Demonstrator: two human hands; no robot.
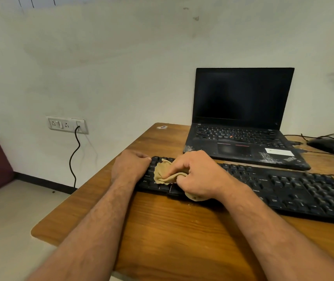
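Fingers of the right hand: curled round a bunched tan cloth, with the forefinger stretched out and pressing the fabric down onto the keys.
Fingers of the left hand: pressed together and curled, gripping the far left corner of the keyboard; the thumb tip rests on its far edge.
Cloth: lies crumpled on the left end of the keyboard, between the two hands; one small fold pokes out under the right palm at the near edge.
Keyboard: black, full size, running from the left hand across to the right edge of the view, flat on the table.
Table: brown wood grain with a rounded near left corner; both bare forearms reach over it.
Laptop: black, open, screen dark, just beyond the keyboard, with white scuffs on its palm rest.
Mouse: black, far right, beside the laptop, among thin cables.
Wall socket: white, on the far wall to the left, with a black cable hanging down from it.
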